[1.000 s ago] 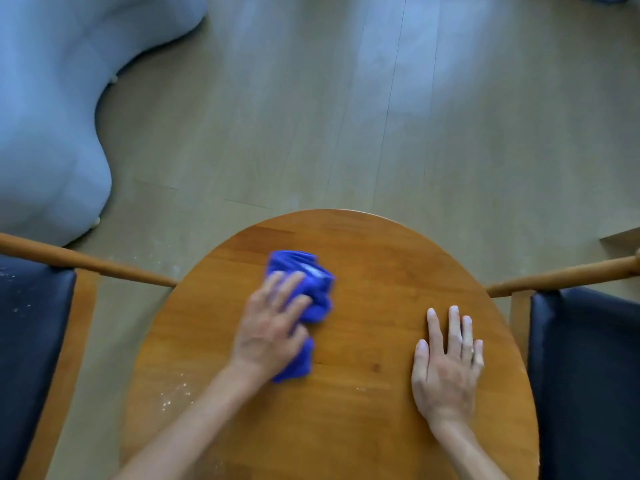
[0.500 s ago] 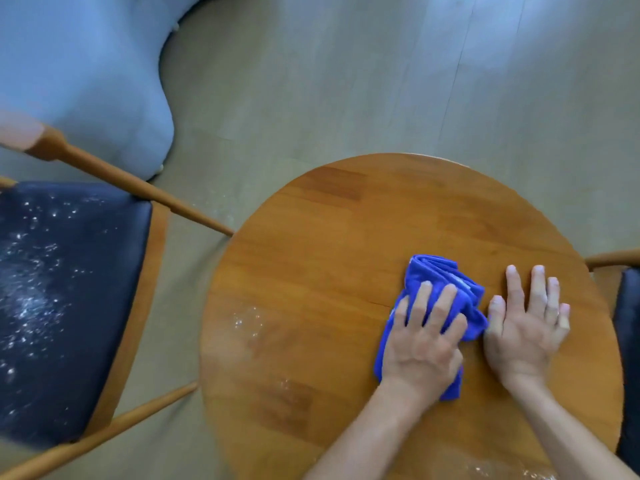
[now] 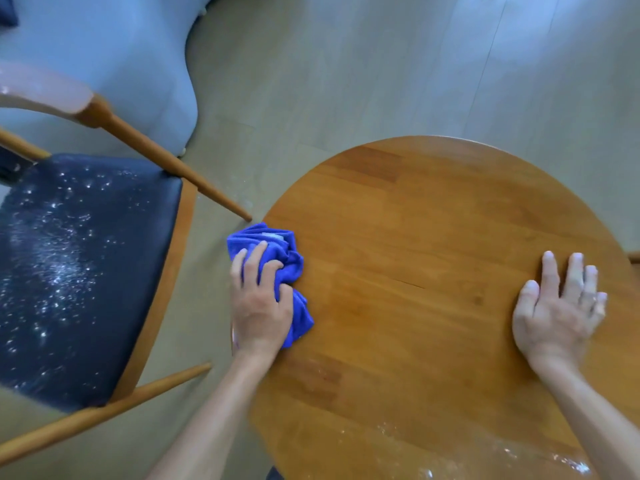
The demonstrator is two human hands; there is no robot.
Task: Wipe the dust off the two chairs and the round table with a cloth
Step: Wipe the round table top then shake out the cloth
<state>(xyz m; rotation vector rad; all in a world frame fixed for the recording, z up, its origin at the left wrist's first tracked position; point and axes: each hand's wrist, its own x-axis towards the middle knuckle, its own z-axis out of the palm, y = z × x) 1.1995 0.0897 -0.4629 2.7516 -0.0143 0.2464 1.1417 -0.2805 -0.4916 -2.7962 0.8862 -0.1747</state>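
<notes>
A round wooden table (image 3: 433, 237) fills the right half of the view. At its left edge my left hand (image 3: 258, 306) grips a bunched blue cloth (image 3: 277, 251), part of which hangs past the rim. My right hand (image 3: 561, 306) lies flat with spread fingers on the table's right side. White dust (image 3: 554, 459) remains on the table's near right edge. The left chair (image 3: 173, 271) has a wooden frame and a dark seat (image 3: 79, 271) sprinkled with white dust. Of the second chair, only a wooden tip (image 3: 634, 257) shows at the right edge.
A pale blue upholstered piece (image 3: 121, 64) stands on the floor at the upper left, behind the chair. Light wood flooring (image 3: 381, 64) stretches beyond the table. The chair's armrests (image 3: 166, 161) point toward the table's left rim.
My left hand has swept the cloth from the table's right-middle to its left edge. My right hand stayed flat on the right side. The view has shifted, showing more of the left chair.
</notes>
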